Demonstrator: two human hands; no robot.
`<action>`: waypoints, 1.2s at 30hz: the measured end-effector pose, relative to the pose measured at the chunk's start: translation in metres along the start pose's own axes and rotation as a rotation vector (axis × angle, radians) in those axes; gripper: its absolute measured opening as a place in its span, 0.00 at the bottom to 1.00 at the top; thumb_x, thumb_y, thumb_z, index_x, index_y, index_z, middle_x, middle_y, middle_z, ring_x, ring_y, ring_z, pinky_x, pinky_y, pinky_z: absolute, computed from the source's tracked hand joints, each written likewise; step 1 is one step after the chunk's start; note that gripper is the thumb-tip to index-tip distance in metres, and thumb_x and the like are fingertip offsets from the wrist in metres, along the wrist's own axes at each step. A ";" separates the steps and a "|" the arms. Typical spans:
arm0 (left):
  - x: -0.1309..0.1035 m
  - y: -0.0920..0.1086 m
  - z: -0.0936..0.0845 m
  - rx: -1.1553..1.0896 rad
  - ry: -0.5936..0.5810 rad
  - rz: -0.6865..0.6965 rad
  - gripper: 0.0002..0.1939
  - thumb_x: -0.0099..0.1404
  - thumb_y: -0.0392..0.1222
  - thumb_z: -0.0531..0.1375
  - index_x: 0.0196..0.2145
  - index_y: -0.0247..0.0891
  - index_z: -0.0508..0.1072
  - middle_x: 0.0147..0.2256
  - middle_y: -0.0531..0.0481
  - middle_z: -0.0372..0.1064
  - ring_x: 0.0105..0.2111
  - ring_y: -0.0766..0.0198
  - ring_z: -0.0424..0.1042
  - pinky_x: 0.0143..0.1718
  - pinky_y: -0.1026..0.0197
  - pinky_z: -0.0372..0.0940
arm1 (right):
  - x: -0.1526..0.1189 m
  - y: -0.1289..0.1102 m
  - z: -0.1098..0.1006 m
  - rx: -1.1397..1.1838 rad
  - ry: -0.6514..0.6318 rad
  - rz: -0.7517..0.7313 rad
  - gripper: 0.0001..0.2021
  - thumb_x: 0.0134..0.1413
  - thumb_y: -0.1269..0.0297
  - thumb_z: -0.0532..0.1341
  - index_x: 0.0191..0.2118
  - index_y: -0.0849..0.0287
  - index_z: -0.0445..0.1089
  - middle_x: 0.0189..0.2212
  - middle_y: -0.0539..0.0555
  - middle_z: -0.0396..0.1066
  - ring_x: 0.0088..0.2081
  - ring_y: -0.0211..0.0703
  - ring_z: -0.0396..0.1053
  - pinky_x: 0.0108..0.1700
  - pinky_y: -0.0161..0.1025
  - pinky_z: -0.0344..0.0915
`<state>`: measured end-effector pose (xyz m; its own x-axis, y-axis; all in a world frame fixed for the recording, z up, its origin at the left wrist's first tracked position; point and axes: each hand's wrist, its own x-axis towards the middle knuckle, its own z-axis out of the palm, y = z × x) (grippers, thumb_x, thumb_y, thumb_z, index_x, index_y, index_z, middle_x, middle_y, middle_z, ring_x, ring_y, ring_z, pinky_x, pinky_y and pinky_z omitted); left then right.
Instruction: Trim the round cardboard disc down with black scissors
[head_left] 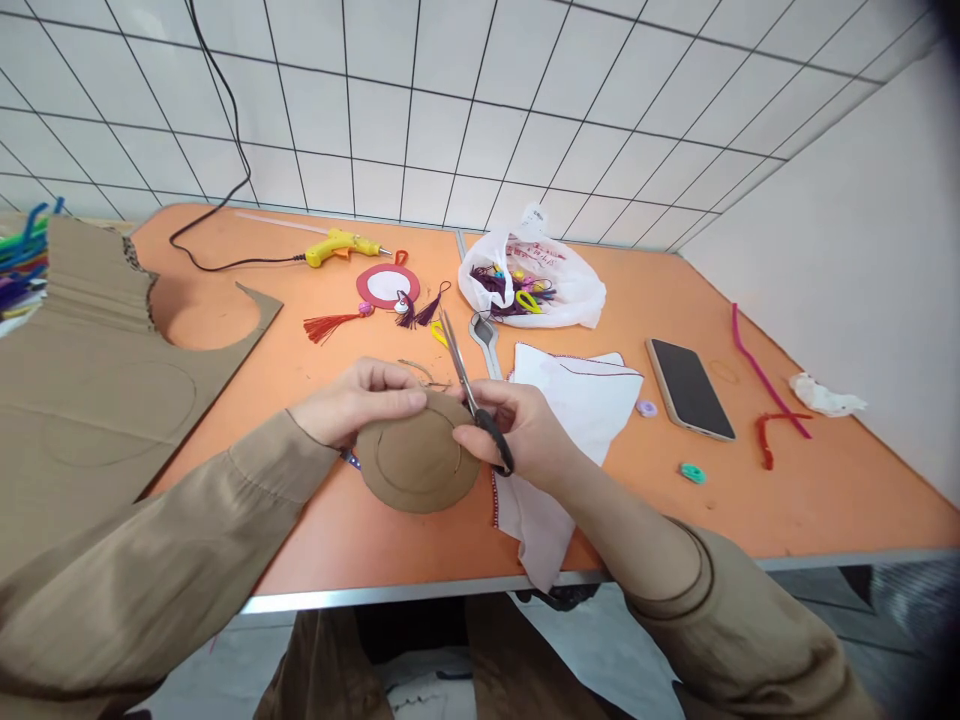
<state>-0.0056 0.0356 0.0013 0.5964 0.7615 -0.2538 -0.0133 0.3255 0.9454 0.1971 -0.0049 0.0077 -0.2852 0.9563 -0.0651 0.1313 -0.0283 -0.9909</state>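
A round brown cardboard disc (417,462) with a smaller circle drawn on it is held above the front of the orange table. My left hand (369,402) pinches its upper left edge, thumb on top. My right hand (529,430) holds black-handled scissors (491,432), their blades pointing up and away, and its thumb rests at the disc's right side. Thin cardboard offcuts (420,372) lie just behind the disc. Beneath my right wrist spreads a white cloth (581,395) with a dark red stitched edge.
Large cut cardboard (112,400) covers the left. Behind are a yellow glue gun (337,246), a pink-rimmed disc (388,287), tassels (330,325) and a white plastic bag (574,285). A phone (690,388), measuring tape rolls (693,473) and pipe cleaners (765,375) lie right.
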 end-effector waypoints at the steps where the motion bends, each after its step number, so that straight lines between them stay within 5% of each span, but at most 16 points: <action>1: 0.000 -0.001 0.001 0.021 -0.008 -0.026 0.14 0.51 0.51 0.69 0.24 0.35 0.78 0.19 0.49 0.70 0.15 0.67 0.65 0.17 0.65 0.59 | 0.000 0.001 0.000 -0.007 0.007 -0.012 0.11 0.40 0.67 0.66 0.34 0.60 0.71 0.21 0.46 0.62 0.24 0.36 0.58 0.27 0.35 0.56; 6: 0.007 -0.004 0.006 -0.238 0.160 0.089 0.12 0.49 0.45 0.71 0.23 0.33 0.78 0.21 0.48 0.73 0.20 0.67 0.70 0.21 0.67 0.65 | 0.001 0.004 0.000 0.102 0.138 -0.044 0.18 0.41 0.64 0.68 0.42 0.59 0.70 0.28 0.49 0.70 0.30 0.41 0.67 0.32 0.38 0.63; 11: 0.015 -0.012 0.003 -0.420 0.332 0.171 0.09 0.49 0.40 0.72 0.25 0.32 0.78 0.25 0.46 0.76 0.24 0.64 0.74 0.27 0.64 0.71 | 0.006 0.005 -0.003 0.176 0.213 -0.043 0.21 0.43 0.65 0.67 0.46 0.59 0.69 0.23 0.46 0.67 0.25 0.37 0.63 0.30 0.37 0.62; 13: 0.015 -0.014 0.004 -0.432 0.305 0.169 0.08 0.50 0.38 0.71 0.27 0.32 0.78 0.28 0.44 0.78 0.26 0.61 0.76 0.29 0.62 0.72 | 0.009 0.007 -0.004 0.208 0.247 -0.035 0.20 0.42 0.65 0.67 0.45 0.59 0.70 0.23 0.46 0.67 0.25 0.37 0.63 0.29 0.37 0.61; 19: 0.001 -0.010 0.010 -0.331 -0.088 -0.024 0.25 0.47 0.33 0.70 0.45 0.39 0.78 0.40 0.39 0.78 0.36 0.47 0.79 0.34 0.52 0.75 | 0.010 0.010 -0.009 0.243 0.409 -0.062 0.16 0.42 0.63 0.69 0.41 0.58 0.72 0.23 0.44 0.61 0.24 0.34 0.59 0.26 0.34 0.57; 24: -0.005 -0.007 0.010 -0.299 -0.055 -0.199 0.18 0.54 0.44 0.67 0.43 0.41 0.79 0.35 0.39 0.79 0.28 0.48 0.79 0.26 0.52 0.75 | 0.009 0.010 -0.007 0.173 0.349 -0.098 0.14 0.44 0.64 0.68 0.40 0.58 0.72 0.22 0.44 0.61 0.24 0.34 0.58 0.25 0.33 0.56; 30: 0.008 -0.012 0.009 -0.433 0.134 0.049 0.11 0.51 0.29 0.66 0.34 0.32 0.81 0.34 0.39 0.79 0.34 0.51 0.79 0.37 0.55 0.75 | 0.010 0.005 -0.011 0.121 0.492 -0.249 0.14 0.48 0.60 0.66 0.41 0.54 0.69 0.27 0.48 0.68 0.29 0.39 0.66 0.32 0.38 0.62; 32: 0.011 -0.011 0.010 -0.486 0.237 0.124 0.13 0.51 0.30 0.67 0.38 0.30 0.80 0.39 0.39 0.79 0.41 0.51 0.78 0.42 0.55 0.73 | 0.007 0.003 -0.011 0.179 0.409 -0.249 0.14 0.50 0.56 0.65 0.41 0.54 0.68 0.26 0.49 0.70 0.29 0.42 0.67 0.32 0.40 0.62; 36: 0.012 -0.005 0.010 -0.597 0.384 0.253 0.16 0.53 0.29 0.66 0.42 0.32 0.78 0.45 0.41 0.77 0.50 0.50 0.73 0.49 0.53 0.70 | -0.005 0.003 -0.003 0.332 0.016 -0.160 0.23 0.49 0.43 0.63 0.41 0.58 0.68 0.25 0.53 0.72 0.27 0.44 0.68 0.30 0.40 0.61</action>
<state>0.0098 0.0377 -0.0048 0.1970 0.9596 -0.2008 -0.6108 0.2803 0.7405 0.2021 -0.0090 0.0057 -0.2620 0.9605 0.0935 -0.2300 0.0319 -0.9727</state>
